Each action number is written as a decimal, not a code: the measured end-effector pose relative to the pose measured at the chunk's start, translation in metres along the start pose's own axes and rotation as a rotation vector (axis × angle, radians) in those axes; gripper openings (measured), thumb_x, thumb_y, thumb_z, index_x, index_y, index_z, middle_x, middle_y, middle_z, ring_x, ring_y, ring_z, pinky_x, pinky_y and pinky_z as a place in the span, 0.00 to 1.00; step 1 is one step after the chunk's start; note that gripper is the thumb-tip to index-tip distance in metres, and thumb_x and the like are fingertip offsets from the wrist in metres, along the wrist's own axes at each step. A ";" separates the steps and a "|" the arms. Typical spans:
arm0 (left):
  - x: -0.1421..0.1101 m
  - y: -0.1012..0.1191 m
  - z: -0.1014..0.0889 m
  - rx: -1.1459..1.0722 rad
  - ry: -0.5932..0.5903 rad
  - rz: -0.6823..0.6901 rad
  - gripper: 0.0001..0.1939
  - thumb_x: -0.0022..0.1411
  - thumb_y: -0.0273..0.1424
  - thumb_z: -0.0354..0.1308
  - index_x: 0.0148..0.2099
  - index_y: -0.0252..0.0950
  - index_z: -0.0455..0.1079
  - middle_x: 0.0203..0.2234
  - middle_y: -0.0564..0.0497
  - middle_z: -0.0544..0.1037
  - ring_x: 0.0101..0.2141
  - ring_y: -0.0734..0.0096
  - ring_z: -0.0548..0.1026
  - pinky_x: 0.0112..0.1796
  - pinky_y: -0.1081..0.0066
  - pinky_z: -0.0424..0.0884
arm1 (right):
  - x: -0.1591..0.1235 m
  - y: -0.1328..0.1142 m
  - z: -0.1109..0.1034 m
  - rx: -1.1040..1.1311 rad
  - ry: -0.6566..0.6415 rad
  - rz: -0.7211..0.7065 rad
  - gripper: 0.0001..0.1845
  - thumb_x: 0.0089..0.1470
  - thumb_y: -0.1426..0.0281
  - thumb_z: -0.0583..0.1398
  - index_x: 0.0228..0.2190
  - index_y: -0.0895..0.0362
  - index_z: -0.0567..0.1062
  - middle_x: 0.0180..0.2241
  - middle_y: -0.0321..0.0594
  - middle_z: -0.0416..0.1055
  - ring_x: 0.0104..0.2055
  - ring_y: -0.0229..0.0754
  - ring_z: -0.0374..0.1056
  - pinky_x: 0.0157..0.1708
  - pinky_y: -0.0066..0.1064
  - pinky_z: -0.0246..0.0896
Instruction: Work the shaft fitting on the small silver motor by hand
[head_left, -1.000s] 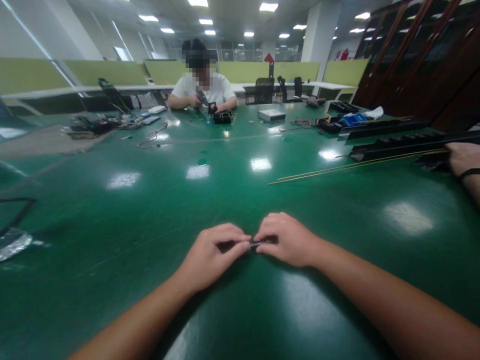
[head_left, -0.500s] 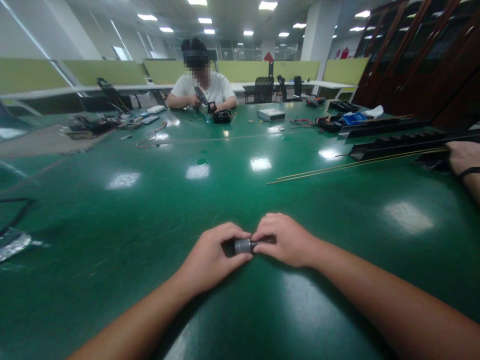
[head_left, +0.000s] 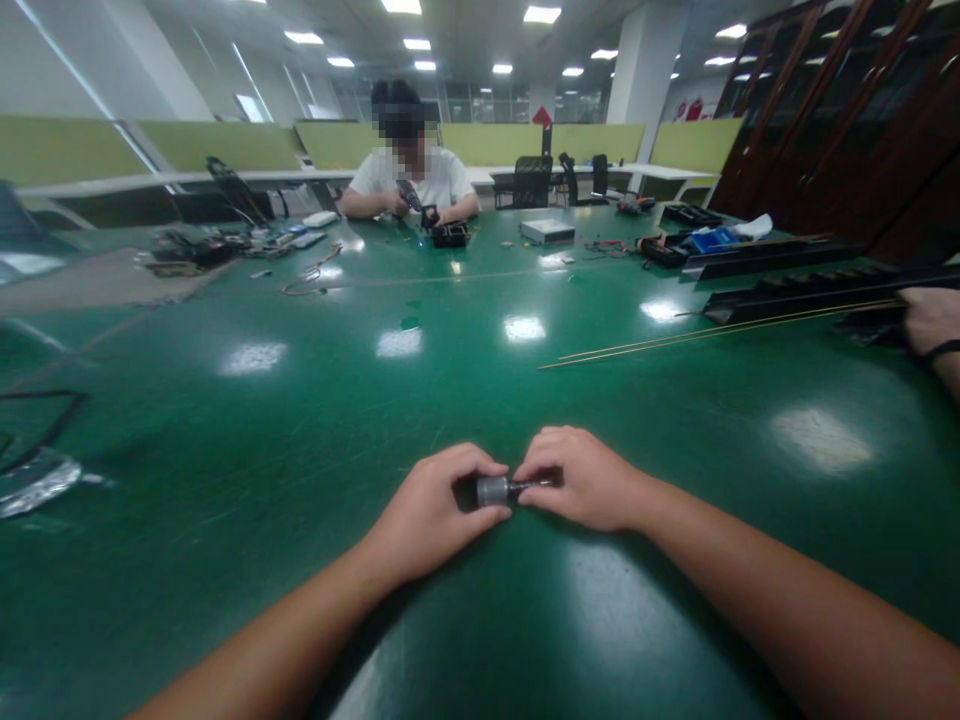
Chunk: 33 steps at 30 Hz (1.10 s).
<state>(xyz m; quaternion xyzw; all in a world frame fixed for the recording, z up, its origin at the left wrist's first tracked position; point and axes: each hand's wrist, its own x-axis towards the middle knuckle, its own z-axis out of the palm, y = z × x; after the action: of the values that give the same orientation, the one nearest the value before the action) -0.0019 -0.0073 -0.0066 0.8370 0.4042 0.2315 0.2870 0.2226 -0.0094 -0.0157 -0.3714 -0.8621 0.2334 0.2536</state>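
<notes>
A small grey cylinder [head_left: 493, 490] with a thin dark shaft lies level just above or on the green table, near the front middle; its exact kind I cannot tell. My left hand [head_left: 439, 505] curves around its left end, with thumb and fingertips closed on the grey body. From the other side, my right hand [head_left: 581, 478] pinches the dark shaft between thumb and fingers. The two sets of fingertips are close together, with a short dark stretch of shaft between them. Part of the shaft is hidden by the right fingers.
Across the green table [head_left: 300, 440] a co-worker [head_left: 412, 185] handles a dark device. Two thin yellowish rods [head_left: 637, 347] reach in from the right, near another person's hand [head_left: 930, 318]. Black channel strips [head_left: 795, 295] lie there. A silvery item [head_left: 37, 480] sits far left.
The whole view has shifted slightly. My right fingertips are a little farther from the left ones, and more of the dark shaft shows between them. Both hands keep their hold.
</notes>
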 end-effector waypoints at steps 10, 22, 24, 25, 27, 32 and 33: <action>-0.003 0.000 -0.002 -0.003 -0.004 0.018 0.12 0.53 0.29 0.67 0.42 0.37 0.75 0.36 0.50 0.78 0.38 0.64 0.75 0.40 0.68 0.70 | -0.001 -0.002 -0.002 0.008 -0.008 -0.006 0.06 0.53 0.69 0.66 0.35 0.56 0.81 0.34 0.39 0.78 0.39 0.41 0.68 0.41 0.33 0.58; -0.003 0.002 -0.004 0.003 -0.007 0.011 0.12 0.54 0.29 0.67 0.42 0.37 0.75 0.37 0.50 0.78 0.38 0.64 0.75 0.40 0.67 0.70 | -0.002 -0.003 -0.005 -0.013 -0.012 -0.007 0.07 0.53 0.69 0.65 0.35 0.56 0.81 0.34 0.39 0.78 0.38 0.42 0.69 0.41 0.33 0.58; -0.003 0.003 -0.005 0.004 -0.007 0.006 0.12 0.54 0.29 0.67 0.42 0.36 0.74 0.37 0.50 0.78 0.38 0.64 0.75 0.40 0.67 0.70 | -0.001 -0.004 -0.006 -0.018 -0.012 -0.006 0.07 0.53 0.69 0.65 0.35 0.56 0.81 0.33 0.39 0.78 0.38 0.42 0.69 0.41 0.33 0.58; -0.003 0.003 -0.005 0.005 -0.008 0.002 0.12 0.53 0.29 0.67 0.41 0.36 0.74 0.36 0.50 0.78 0.38 0.64 0.75 0.40 0.68 0.70 | -0.002 -0.003 -0.006 -0.020 -0.011 -0.006 0.07 0.53 0.69 0.65 0.35 0.56 0.81 0.33 0.39 0.78 0.38 0.41 0.69 0.41 0.33 0.58; -0.002 0.004 -0.004 0.010 -0.010 0.000 0.11 0.53 0.28 0.67 0.41 0.36 0.75 0.36 0.50 0.78 0.38 0.64 0.75 0.40 0.68 0.69 | -0.002 -0.002 -0.006 -0.023 -0.009 -0.008 0.07 0.53 0.69 0.65 0.35 0.56 0.81 0.33 0.39 0.77 0.38 0.41 0.69 0.41 0.33 0.58; 0.000 0.002 -0.003 0.003 -0.012 0.007 0.12 0.54 0.28 0.67 0.42 0.36 0.75 0.37 0.50 0.78 0.38 0.64 0.75 0.41 0.68 0.69 | -0.002 -0.001 -0.007 -0.024 -0.008 -0.009 0.06 0.53 0.69 0.65 0.34 0.56 0.81 0.32 0.38 0.77 0.37 0.40 0.69 0.40 0.32 0.57; 0.000 0.002 -0.002 0.003 -0.011 0.008 0.12 0.54 0.28 0.67 0.42 0.36 0.75 0.37 0.50 0.78 0.38 0.64 0.75 0.41 0.68 0.69 | -0.002 -0.001 -0.007 -0.021 -0.009 -0.007 0.06 0.53 0.69 0.65 0.34 0.56 0.81 0.32 0.38 0.77 0.37 0.40 0.69 0.40 0.32 0.57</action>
<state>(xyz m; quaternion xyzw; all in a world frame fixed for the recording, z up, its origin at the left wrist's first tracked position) -0.0020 -0.0078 -0.0033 0.8403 0.3997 0.2275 0.2871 0.2276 -0.0100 -0.0108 -0.3700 -0.8670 0.2249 0.2467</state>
